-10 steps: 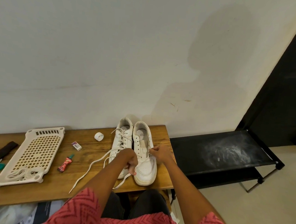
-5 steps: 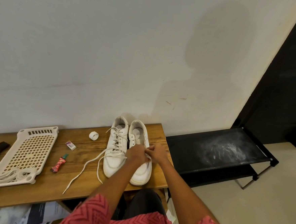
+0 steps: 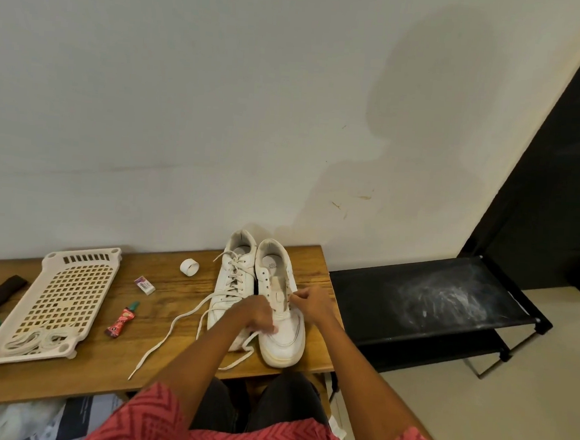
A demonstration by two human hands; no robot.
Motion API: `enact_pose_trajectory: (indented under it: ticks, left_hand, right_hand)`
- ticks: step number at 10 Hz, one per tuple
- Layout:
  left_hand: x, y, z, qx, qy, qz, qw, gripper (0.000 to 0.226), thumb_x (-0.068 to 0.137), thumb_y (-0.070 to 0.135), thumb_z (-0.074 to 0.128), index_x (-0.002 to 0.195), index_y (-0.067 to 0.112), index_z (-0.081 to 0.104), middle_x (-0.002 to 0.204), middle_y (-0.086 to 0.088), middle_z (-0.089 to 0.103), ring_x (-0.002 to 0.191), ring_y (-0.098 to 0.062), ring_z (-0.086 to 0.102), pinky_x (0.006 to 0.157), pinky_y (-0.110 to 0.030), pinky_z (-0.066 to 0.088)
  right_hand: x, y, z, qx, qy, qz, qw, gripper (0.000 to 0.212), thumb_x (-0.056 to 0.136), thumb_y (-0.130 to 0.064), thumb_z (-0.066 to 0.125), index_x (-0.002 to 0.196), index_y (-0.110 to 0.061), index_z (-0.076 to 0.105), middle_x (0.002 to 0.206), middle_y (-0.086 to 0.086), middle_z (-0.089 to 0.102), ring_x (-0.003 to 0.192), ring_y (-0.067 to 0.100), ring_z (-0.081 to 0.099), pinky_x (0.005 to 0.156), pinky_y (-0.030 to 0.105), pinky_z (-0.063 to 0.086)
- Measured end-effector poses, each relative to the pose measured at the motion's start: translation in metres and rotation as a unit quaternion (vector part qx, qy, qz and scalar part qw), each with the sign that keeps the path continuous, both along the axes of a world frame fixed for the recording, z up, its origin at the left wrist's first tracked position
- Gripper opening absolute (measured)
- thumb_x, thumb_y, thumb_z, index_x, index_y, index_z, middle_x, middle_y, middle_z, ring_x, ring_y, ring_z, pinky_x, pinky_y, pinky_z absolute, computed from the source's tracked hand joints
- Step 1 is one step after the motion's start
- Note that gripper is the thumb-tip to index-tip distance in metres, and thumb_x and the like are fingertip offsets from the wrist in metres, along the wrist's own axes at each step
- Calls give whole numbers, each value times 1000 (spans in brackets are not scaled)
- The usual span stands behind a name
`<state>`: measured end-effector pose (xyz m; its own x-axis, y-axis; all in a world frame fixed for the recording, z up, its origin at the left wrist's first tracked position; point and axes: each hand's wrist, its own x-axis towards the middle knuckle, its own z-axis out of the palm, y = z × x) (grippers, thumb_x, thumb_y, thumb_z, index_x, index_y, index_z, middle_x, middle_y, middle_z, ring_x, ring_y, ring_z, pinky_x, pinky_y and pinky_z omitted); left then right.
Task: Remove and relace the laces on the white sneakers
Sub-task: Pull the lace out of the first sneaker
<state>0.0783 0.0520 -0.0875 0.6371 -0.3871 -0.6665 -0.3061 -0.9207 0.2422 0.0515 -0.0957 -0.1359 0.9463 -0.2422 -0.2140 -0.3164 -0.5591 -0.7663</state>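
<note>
Writing on the right sneaker's (image 3: 282, 336) insole and the small eraser (image 3: 144, 285) is too blurred to read. Both sneakers stand on the wooden bench (image 3: 155, 354); the left sneaker (image 3: 232, 284) keeps its lace (image 3: 170, 335). A perforated tray (image 3: 53, 299), tape roll (image 3: 189, 267) and red tube (image 3: 122, 321) lie left. The left hand (image 3: 257, 317), since a second ago moved onto the toe, seems to pinch lace; the right hand (image 3: 312, 304) pinches at the eyelets.

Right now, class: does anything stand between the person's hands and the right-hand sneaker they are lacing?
Nothing visible does. Both the left hand and right hand are already on the right-hand sneaker, at its eyelets. The other sneaker sits beside it.
</note>
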Motion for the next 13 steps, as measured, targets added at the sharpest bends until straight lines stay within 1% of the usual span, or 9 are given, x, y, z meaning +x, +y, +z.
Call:
enact_pose_trajectory:
  ticks: [1, 2, 3, 4, 6, 9, 10, 12, 13]
  left_hand:
    - [1, 8, 10, 169, 201, -22, 965, 26, 96, 28, 51, 75, 12, 55, 51, 5, 52, 56, -7, 38, 58, -17, 32]
    - [9, 23, 15, 219, 196, -13, 956, 30, 94, 37, 53, 75, 14, 50, 62, 2, 52, 59, -7, 41, 66, -18, 37]
    - [18, 36, 10, 30, -93, 97, 990, 37, 82, 45, 66, 71, 13, 51, 67, 2, 58, 68, -13, 61, 77, -28, 50]
    - [13, 18, 12, -183, -284, 193, 921, 27, 89, 37, 60, 76, 14, 58, 72, 1, 61, 76, -18, 60, 69, -30, 46]
    - [5, -5, 14, -76, -321, -9, 944, 28, 96, 16, 45, 122, 23, 51, 108, -4, 65, 97, -22, 62, 73, -29, 42]
    - [13, 2, 2, -64, -311, -11, 948, 19, 94, 13, 46, 99, 17, 64, 99, -2, 67, 75, -13, 52, 71, -23, 42]
    - [15, 3, 4, -67, -308, 7, 949, 20, 91, 10, 48, 97, 18, 66, 98, 0, 68, 80, -15, 58, 73, -25, 44]
    - [16, 2, 5, -69, -319, 14, 945, 22, 90, 8, 50, 96, 18, 68, 99, -1, 68, 91, -18, 63, 76, -25, 44]
    - [17, 3, 2, -64, -325, 9, 944, 23, 91, 7, 49, 97, 18, 67, 101, -1, 68, 92, -18, 64, 75, -25, 43]
  right_hand:
    - [-1, 0, 1, -4, 2, -3, 1000, 23, 90, -23, 61, 95, -4, 73, 86, 12, 69, 61, 8, 50, 58, 18, 38]
    - [-1, 0, 1, -1, 4, -5, 1000, 23, 91, -23, 60, 96, -5, 73, 84, 10, 68, 60, 7, 49, 59, 18, 38]
    - [-3, 5, 6, -40, -10, -1, 999, 24, 90, -25, 60, 104, -8, 71, 98, 9, 71, 75, 12, 57, 67, 20, 42]
    - [-8, 12, 9, -103, -90, -19, 990, 28, 88, -29, 64, 110, -12, 66, 101, 2, 68, 80, 8, 54, 64, 15, 40]
    - [-16, 26, 16, -150, -96, 121, 976, 25, 86, -30, 66, 104, -13, 67, 95, 5, 69, 82, 16, 61, 68, 22, 46]
    - [-11, 40, 6, -163, -64, 103, 979, 26, 91, -26, 60, 110, -10, 69, 105, 6, 69, 95, 19, 63, 75, 23, 44]
    - [-16, 32, -3, -74, -90, 26, 993, 19, 91, -20, 60, 100, -6, 71, 85, 2, 65, 79, 14, 58, 63, 15, 39]
    - [-27, 21, -10, 103, -115, -190, 970, 12, 92, -14, 57, 81, -12, 61, 81, 4, 61, 81, 19, 59, 71, 27, 49]
    - [-32, -17, -4, 242, -107, -399, 878, 13, 93, -13, 54, 85, -8, 64, 83, 7, 61, 79, 20, 58, 71, 30, 49]
